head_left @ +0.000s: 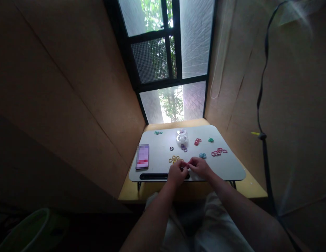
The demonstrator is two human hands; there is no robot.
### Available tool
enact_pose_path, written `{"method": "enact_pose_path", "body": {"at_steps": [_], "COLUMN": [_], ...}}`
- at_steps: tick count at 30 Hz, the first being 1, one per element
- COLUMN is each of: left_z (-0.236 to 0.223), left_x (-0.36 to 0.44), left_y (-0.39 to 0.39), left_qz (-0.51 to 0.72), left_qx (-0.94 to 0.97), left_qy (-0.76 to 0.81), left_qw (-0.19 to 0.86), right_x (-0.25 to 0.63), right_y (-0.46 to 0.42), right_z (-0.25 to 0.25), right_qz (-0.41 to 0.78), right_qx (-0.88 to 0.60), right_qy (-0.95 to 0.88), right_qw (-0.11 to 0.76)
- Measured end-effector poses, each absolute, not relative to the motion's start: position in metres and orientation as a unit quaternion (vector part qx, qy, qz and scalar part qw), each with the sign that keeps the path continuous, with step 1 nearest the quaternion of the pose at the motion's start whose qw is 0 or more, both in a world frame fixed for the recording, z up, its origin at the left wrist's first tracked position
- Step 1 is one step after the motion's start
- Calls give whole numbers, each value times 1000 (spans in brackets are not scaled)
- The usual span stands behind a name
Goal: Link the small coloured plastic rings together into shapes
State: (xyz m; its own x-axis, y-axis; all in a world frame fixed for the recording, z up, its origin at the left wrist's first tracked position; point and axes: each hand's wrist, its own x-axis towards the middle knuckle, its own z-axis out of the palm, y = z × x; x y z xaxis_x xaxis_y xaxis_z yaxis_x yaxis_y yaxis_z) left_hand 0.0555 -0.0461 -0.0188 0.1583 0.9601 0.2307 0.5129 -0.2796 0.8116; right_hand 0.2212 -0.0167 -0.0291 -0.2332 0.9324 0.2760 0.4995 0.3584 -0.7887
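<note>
My left hand (178, 172) and my right hand (200, 166) meet above the front of a white folding lap table (157, 147). The fingertips of both are pinched together, almost touching; whatever is between them is too small to make out. Just beyond my left hand lies a group of yellow rings (174, 159), like small elastic bands, partly covered by the fingers. Blue rings (202, 155) lie right behind my right hand. Farther back are purple rings (184, 148), a single dark ring (171, 148) and a clear round container (181, 137).
Red rings (197, 141), pink rings (219, 152) and a green bunch (210, 140) lie to the right. More green rings (157, 133) are at the back left. A blurred-out phone-like rectangle (143, 156) lies left, near a black slot (153, 176). A dark cord (265, 157) hangs at right.
</note>
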Motion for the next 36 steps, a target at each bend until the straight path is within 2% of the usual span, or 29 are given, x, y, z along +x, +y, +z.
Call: {"method": "enact_pose_path", "body": {"at_steps": [15,22,32,36], "left_z": [-21,-23,-20,-20], "left_x": [52,53,58,59], "left_y": [-44,-41,-41,-41], "left_qz": [399,414,437,423], "left_qx": [714,651,603,620], "left_qy": [463,472,494,504], "left_qw": [341,426,449,427], "right_x": [222,220,223,223], "right_y": [-22,-26,-32,-32], "right_z": [-30,-26,-25,-21], "right_qz": [239,243,295,286], "right_qx": [-512,-506,-452,-445], "right_qy": [-722,-720,-727,-728], "right_qw": [399,408,424,436]}}
